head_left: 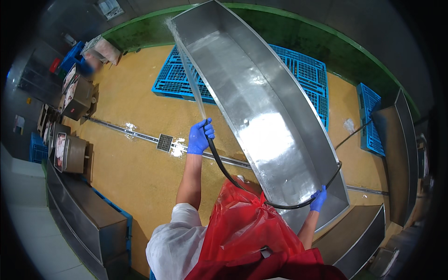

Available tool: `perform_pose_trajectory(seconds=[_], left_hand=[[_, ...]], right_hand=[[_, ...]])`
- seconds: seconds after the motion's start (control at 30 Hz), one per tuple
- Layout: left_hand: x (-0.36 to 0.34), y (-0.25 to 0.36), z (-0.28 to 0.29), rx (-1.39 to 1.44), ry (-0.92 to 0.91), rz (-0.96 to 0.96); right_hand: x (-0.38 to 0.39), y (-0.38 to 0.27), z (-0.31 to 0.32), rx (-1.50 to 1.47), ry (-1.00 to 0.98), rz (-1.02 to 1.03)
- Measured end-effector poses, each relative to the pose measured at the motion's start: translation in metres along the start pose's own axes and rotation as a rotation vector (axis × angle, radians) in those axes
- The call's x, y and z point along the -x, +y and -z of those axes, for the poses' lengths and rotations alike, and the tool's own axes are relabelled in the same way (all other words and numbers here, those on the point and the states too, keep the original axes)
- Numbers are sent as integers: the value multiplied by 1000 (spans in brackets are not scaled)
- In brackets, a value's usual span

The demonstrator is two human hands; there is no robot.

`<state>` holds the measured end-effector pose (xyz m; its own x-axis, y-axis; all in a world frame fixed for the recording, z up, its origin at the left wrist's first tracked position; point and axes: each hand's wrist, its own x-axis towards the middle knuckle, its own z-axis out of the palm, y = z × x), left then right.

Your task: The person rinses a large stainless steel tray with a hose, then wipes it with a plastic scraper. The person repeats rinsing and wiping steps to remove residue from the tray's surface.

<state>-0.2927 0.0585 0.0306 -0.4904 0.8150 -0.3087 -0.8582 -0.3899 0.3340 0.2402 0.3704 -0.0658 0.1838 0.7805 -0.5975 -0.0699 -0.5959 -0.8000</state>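
Note:
In a blue glove, my left hand is closed round the front end of a black hose. A stream of water shoots from that end toward the far left corner of a long stainless steel trough. My right hand, gloved in blue too, grips the same hose further back, above the trough's near right part. Between my hands the hose sags in front of my red apron. The trough's inside is wet and shiny, and I see nothing lying in it.
Blue plastic pallets lie under the trough. A drain channel with a square grate crosses the wet yellow floor. Metal carts with pale pink contents line the left. More steel troughs stand at right and lower left.

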Motion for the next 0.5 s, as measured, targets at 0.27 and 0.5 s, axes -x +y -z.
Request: perform_pose_trajectory(seconds=[0.27, 0.5], left_hand=[[-6, 10, 11, 19, -65, 18], [-6, 15, 12, 23, -21, 15]], right_hand=[[-6, 7, -4, -14, 25, -11], [3, 4, -7, -17, 16, -6]])
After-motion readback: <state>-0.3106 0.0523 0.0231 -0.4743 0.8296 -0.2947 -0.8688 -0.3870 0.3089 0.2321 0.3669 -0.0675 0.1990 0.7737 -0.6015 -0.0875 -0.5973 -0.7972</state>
